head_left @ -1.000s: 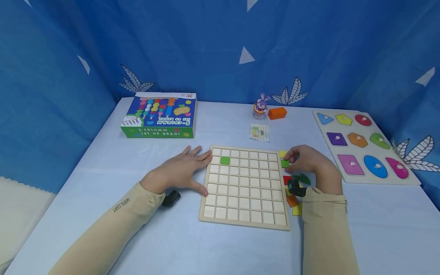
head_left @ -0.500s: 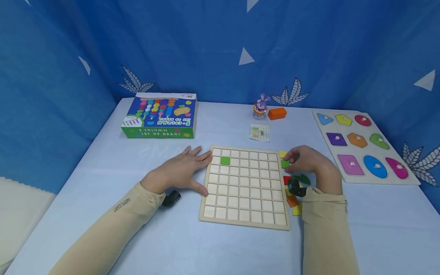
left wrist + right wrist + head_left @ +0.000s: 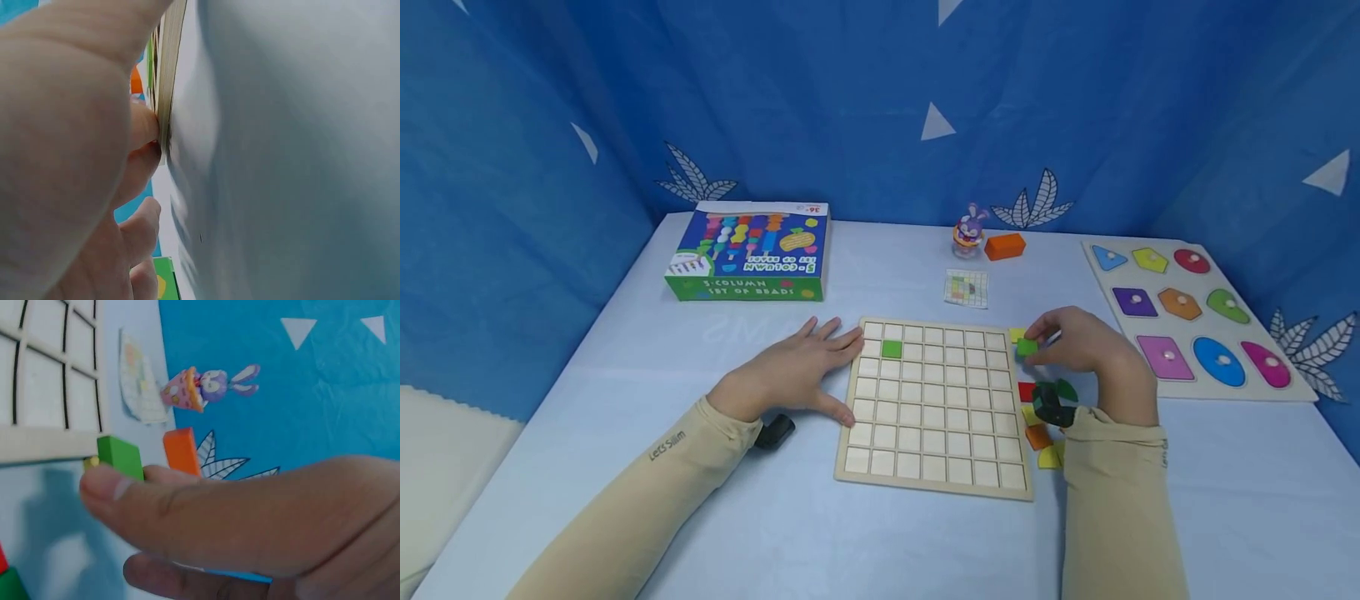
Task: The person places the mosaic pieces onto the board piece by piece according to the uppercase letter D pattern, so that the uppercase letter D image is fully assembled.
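Observation:
My right hand [image 3: 1084,346] pinches a small green square tile [image 3: 1027,347] between thumb and fingers, just off the right edge of the wooden grid board [image 3: 932,492]. In the right wrist view the green tile [image 3: 121,457] stands tilted above the thumb tip. With fingers spread, my left hand [image 3: 796,372] touches the board's left edge; the left wrist view shows fingertips against the board's side [image 3: 167,69]. One green tile [image 3: 891,349] lies in a cell near the board's upper left corner. A yellow tile [image 3: 1017,335] sits beyond my right fingertips, partly hidden.
Beside the board's right edge lie a red tile [image 3: 1026,392], a dark green piece [image 3: 1066,390], an orange tile [image 3: 1038,437] and yellow pieces [image 3: 1049,457]. Farther back are a pattern card [image 3: 966,288], rabbit figure [image 3: 969,232], orange block [image 3: 1005,247], bead box [image 3: 748,252] and shape puzzle [image 3: 1198,321].
My right hand has raised the green tile from the table and shifted it slightly right and away from me. My left hand and the board have stayed in place.

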{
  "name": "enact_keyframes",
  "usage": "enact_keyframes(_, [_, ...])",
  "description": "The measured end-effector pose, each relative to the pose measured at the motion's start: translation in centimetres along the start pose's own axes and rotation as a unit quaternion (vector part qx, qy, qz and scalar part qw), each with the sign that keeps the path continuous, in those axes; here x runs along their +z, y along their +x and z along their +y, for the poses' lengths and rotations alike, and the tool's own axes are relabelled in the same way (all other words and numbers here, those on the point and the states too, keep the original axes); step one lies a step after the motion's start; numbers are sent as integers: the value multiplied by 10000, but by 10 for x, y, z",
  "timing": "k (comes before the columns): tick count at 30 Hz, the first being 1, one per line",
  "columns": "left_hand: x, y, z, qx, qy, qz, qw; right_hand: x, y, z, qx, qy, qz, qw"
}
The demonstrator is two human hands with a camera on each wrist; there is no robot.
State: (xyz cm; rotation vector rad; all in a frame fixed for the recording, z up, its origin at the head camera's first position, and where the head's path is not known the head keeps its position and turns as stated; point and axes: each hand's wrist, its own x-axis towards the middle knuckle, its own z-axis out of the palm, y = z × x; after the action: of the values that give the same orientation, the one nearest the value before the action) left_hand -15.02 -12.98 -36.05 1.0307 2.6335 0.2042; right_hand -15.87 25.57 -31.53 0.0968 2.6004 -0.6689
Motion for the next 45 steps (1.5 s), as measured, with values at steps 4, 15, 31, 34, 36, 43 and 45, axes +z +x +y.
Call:
enact_keyframes(4, [1,0,0,6,8,-13,10000,0,-1,-8,-249,70,112,9996])
enact_keyframes(15, [-2,-1,2,-25,-24,7,10000,16,2,-45,-1092,-93,201,9938])
enact_keyframes(31, [-1,-1,0,21,-67,51,10000,52,12,-89,-1847,-506,244,9812])
enact_keyframes(34, [-1,-1,1,1,-50,39,10000,58,13,-93,-1905,-560,222,9798])
enact_keyframes(36, [-1,-1,1,-15,-35,32,10000,61,13,-95,-1926,-592,210,9793])
enact_keyframes(43, [-2,-1,2,-63,-49,23,10000,69,13,-103,-1777,-701,111,9815])
enact_keyframes(45, [-2,-1,2,-65,-53,29,10000,70,13,-105,-1758,-792,133,9811])
